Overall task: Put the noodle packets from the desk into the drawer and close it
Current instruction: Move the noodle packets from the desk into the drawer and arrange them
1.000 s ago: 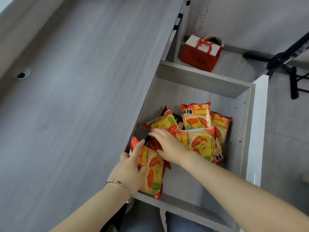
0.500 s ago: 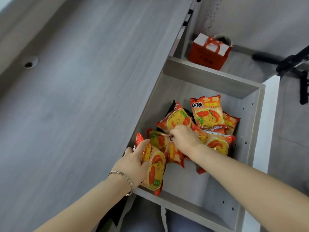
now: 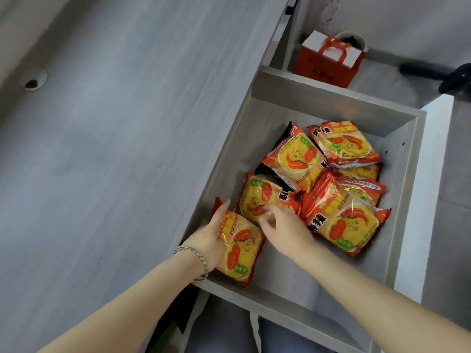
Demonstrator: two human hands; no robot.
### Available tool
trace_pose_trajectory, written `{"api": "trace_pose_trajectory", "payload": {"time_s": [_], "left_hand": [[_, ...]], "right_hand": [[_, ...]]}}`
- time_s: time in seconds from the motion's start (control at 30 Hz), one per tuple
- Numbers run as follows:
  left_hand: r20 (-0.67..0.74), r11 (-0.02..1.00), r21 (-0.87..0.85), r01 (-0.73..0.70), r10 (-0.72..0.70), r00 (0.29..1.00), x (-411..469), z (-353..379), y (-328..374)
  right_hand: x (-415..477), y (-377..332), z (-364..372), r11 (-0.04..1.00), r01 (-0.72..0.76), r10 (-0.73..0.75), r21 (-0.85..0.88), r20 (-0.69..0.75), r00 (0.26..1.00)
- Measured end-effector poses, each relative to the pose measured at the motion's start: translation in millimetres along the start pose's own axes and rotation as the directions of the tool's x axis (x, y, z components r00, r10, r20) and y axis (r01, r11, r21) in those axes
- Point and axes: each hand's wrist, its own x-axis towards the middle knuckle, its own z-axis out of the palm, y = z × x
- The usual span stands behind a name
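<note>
The grey drawer [image 3: 404,189] stands pulled out beside the desk, with several orange-and-red noodle packets piled inside. My left hand [image 3: 211,234] grips one noodle packet [image 3: 239,250] at the drawer's near left side, thumb along its top edge. My right hand [image 3: 283,228] lies fingers apart on a second packet [image 3: 257,197] just behind it, touching but not clearly gripping. More packets [image 3: 341,222] are heaped toward the drawer's right and back.
The grey desk top [image 3: 114,149] fills the left, with a cable hole [image 3: 35,81] far left. Beyond the drawer a red gift bag [image 3: 328,59] sits on the floor. A black stand leg [image 3: 433,72] lies at the right. The drawer's white front [image 3: 423,200] faces right.
My right hand has pulled back toward me from the pile's middle and opened onto the nearer packet. The left hand keeps hold of its packet at the drawer's left side. The pile has shifted.
</note>
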Motion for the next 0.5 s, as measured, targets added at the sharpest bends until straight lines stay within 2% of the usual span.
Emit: {"api": "trace_pose_trajectory", "payload": {"time_s": [0.03, 0.07, 0.13, 0.2, 0.27, 0.3, 0.37, 0.4, 0.47, 0.5], "left_hand": [[0.02, 0.999, 0.041, -0.001, 0.001, 1.0, 2, 3, 0], [0.028, 0.998, 0.057, 0.014, -0.015, 0.999, 7, 5, 0], [0.02, 0.989, 0.025, 0.147, -0.147, 0.989, 19, 9, -2], [-0.038, 0.953, -0.013, 0.301, -0.302, 0.953, 30, 9, -8], [-0.084, 0.939, 0.004, 0.345, -0.344, 0.935, 36, 14, -13], [-0.109, 0.934, 0.077, 0.348, -0.339, 0.934, 36, 18, -15], [-0.213, 0.884, 0.314, 0.347, -0.29, 0.933, 34, 28, -21], [-0.258, 0.829, 0.471, 0.301, -0.196, 0.946, 34, 33, -23], [-0.221, 0.676, 0.725, 0.134, 0.043, 0.974, 34, 40, -24], [-0.159, 0.64, 0.766, 0.065, 0.09, 0.983, 36, 43, -26]], "right_hand": [[0, 4, 12, 0.987, -0.142, 0.132, 0.073, 0.123, 0.984], [1, 7, 22, 0.97, -0.203, 0.179, 0.132, 0.175, 0.968], [3, 6, 38, 0.953, -0.193, 0.16, 0.234, 0.153, 0.975], [4, 0, 49, 0.948, -0.175, 0.142, 0.265, 0.141, 0.98], [4, -6, 60, 0.954, -0.166, 0.132, 0.249, 0.149, 0.98], [3, -8, 64, 0.96, -0.15, 0.116, 0.235, 0.152, 0.982], [2, -10, 69, 0.969, -0.118, 0.08, 0.217, 0.174, 0.981], [2, -9, 68, 0.97, -0.103, 0.06, 0.22, 0.193, 0.979], [2, -7, 64, 0.973, -0.065, 0.008, 0.223, 0.247, 0.969], [3, -5, 61, 0.976, -0.045, -0.018, 0.215, 0.281, 0.96]]}}
